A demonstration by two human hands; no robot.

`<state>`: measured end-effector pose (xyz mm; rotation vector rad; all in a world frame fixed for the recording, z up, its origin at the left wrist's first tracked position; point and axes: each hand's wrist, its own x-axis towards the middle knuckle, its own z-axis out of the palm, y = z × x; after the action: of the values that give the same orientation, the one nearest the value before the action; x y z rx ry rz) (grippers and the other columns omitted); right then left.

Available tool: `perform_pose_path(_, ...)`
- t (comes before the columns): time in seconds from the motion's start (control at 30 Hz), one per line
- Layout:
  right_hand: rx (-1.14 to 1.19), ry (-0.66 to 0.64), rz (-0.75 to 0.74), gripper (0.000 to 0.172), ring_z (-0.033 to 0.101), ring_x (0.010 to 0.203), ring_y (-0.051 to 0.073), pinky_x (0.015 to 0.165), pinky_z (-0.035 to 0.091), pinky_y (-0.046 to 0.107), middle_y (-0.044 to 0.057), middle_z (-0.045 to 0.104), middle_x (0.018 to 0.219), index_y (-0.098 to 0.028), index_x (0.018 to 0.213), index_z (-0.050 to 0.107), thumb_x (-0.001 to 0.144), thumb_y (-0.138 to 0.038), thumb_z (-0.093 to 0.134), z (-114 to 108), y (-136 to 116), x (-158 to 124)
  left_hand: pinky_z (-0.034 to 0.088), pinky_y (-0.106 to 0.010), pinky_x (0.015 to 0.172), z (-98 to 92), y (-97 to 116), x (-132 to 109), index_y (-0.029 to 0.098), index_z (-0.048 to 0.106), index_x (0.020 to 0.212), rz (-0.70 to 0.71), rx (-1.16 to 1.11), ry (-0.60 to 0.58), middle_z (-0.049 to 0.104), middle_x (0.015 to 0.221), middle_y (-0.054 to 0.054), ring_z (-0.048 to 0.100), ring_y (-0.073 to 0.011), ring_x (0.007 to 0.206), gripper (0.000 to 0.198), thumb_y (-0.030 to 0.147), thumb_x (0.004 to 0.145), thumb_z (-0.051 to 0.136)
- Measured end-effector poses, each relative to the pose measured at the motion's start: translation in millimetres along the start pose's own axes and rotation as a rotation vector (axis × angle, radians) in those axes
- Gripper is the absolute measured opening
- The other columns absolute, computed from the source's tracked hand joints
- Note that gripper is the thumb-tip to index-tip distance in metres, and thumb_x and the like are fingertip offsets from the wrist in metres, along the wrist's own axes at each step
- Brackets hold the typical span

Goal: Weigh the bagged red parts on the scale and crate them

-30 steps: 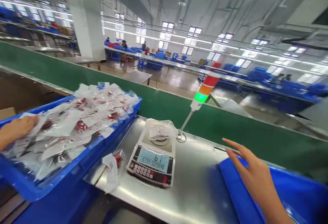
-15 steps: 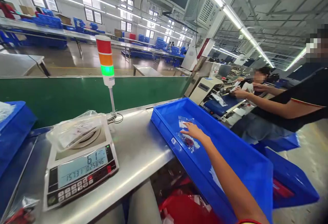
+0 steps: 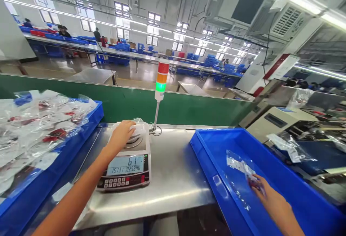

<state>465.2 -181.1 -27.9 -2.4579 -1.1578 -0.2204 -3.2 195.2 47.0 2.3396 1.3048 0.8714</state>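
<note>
My left hand [image 3: 121,135] rests on a clear plastic bag [image 3: 139,129] lying on the pan of a digital weighing scale [image 3: 124,173], whose display reads 61 on top. My right hand [image 3: 270,196] is down inside a blue plastic crate [image 3: 216,185], its fingers on the lower end of a clear bag [image 3: 239,165] with a red item showing in it. Bag contents are mostly hidden by glare and fingers.
A blue crate [image 3: 98,111] heaped with sealed bags stands at the left, beside the steel table [image 3: 175,178]. A stack light [image 3: 161,81] rises behind the scale. A green conveyor side [image 3: 81,99] runs behind. A machine [image 3: 278,119] stands at the right.
My left hand has moved from the heaped crate onto the scale. My right hand has gone from the crate's rim down onto the bag inside. The view has swung rightward.
</note>
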Motion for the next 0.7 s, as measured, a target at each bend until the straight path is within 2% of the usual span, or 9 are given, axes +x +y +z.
perform_pose_path(0.07, 0.020, 0.012, 0.053, 0.055, 0.071, 0.064, 0.037, 0.050, 0.051, 0.041, 0.008, 0.074, 0.077, -0.023, 0.115, 0.065, 0.087, -0.063, 0.041, -18.5, -30.8, 9.3, 0.051, -0.046, 0.100, 13.2, -10.9, 7.9, 0.021, 0.073, 0.084, -0.081, -0.001, 0.015, 0.075, 0.102, -0.012, 0.065, -0.0340, 0.109, 0.017, 0.024, 0.075, 0.059)
perform_pose_path(0.13, 0.085, 0.058, 0.004, 0.055, 0.070, 0.063, 0.035, 0.054, 0.053, 0.041, 0.008, 0.074, 0.081, -0.023, 0.116, 0.064, 0.088, -0.065, 0.042, -31.8, -84.1, 18.7, 0.054, -0.048, 0.093, 21.9, -17.8, 8.9, 0.020, 0.071, 0.072, -0.153, -0.019, 0.061, 0.076, 0.091, -0.013, 0.067, -0.0365, 0.101, 0.009, 0.022, 0.073, 0.062)
perform_pose_path(0.23, 0.298, 0.026, -0.283, 0.043, 0.074, 0.081, 0.030, 0.074, 0.058, 0.040, 0.008, 0.076, 0.105, -0.026, 0.122, 0.063, 0.095, -0.054, 0.045, -31.2, -191.2, 35.2, 0.055, -0.045, 0.085, 18.0, -23.0, 4.2, 0.020, 0.071, 0.067, -0.229, -0.106, 0.148, 0.075, 0.082, -0.011, 0.070, -0.0343, 0.090, 0.015, 0.026, 0.078, 0.063)
perform_pose_path(0.3, 0.388, -0.029, -0.545, 0.036, 0.069, 0.107, 0.028, 0.091, 0.056, 0.040, 0.008, 0.071, 0.124, -0.026, 0.129, 0.060, 0.101, -0.038, 0.041, -17.7, -267.9, 46.8, 0.057, -0.039, 0.079, -0.5, -26.1, -2.6, 0.019, 0.076, 0.077, -0.258, -0.193, 0.224, 0.076, 0.083, -0.009, 0.072, -0.0303, 0.085, 0.020, 0.033, 0.083, 0.062)
perform_pose_path(0.4, 0.278, -0.165, -0.826, 0.034, 0.062, 0.119, 0.026, 0.093, 0.057, 0.039, 0.008, 0.067, 0.132, -0.025, 0.127, 0.061, 0.100, -0.017, 0.042, 11.0, -369.7, 58.7, 0.058, -0.034, 0.074, -53.3, -33.3, -23.3, 0.016, 0.077, 0.094, -0.295, -0.304, 0.401, 0.077, 0.091, -0.009, 0.073, -0.0274, 0.085, 0.035, 0.046, 0.086, 0.061)
perform_pose_path(0.5, 0.069, -0.321, -1.013, 0.041, 0.059, 0.123, 0.028, 0.085, 0.060, 0.039, 0.006, 0.066, 0.134, -0.024, 0.124, 0.063, 0.094, -0.003, 0.045, 35.9, -435.6, 57.9, 0.058, -0.036, 0.080, -124.4, -42.6, -58.6, 0.018, 0.077, 0.090, -0.291, -0.319, 0.735, 0.077, 0.089, -0.007, 0.072, -0.0279, 0.086, 0.034, 0.049, 0.079, 0.067)
perform_pose_path(0.57, 0.014, -0.381, -1.126, 0.047, 0.058, 0.126, 0.028, 0.087, 0.061, 0.041, 0.006, 0.067, 0.134, -0.024, 0.126, 0.063, 0.089, 0.001, 0.047, 48.1, -452.9, 53.4, 0.056, -0.039, 0.086, -171.2, -51.0, -85.2, 0.020, 0.077, 0.085, -0.249, -0.128, 0.944, 0.077, 0.088, -0.004, 0.071, -0.0286, 0.088, 0.029, 0.047, 0.078, 0.070)
perform_pose_path(0.6, 0.031, -0.383, -1.168, 0.049, 0.058, 0.126, 0.028, 0.090, 0.060, 0.041, 0.006, 0.067, 0.133, -0.024, 0.128, 0.063, 0.089, 0.000, 0.048, 53.5, -453.4, 52.0, 0.055, -0.040, 0.089, -192.6, -57.0, -97.3, 0.021, 0.076, 0.085, -0.233, 0.023, 1.000, 0.076, 0.089, -0.004, 0.070, -0.0289, 0.090, 0.026, 0.045, 0.079, 0.069)
perform_pose_path(0.7, 0.190, -0.313, -1.192, 0.041, 0.060, 0.125, 0.026, 0.094, 0.060, 0.041, 0.005, 0.066, 0.134, -0.027, 0.134, 0.062, 0.097, -0.016, 0.046, 69.9, -427.6, 58.9, 0.051, -0.042, 0.095, -246.2, -85.6, -123.2, 0.019, 0.073, 0.090, -0.324, 0.443, 0.976, 0.076, 0.099, -0.007, 0.066, -0.0305, 0.102, 0.019, 0.035, 0.089, 0.063)
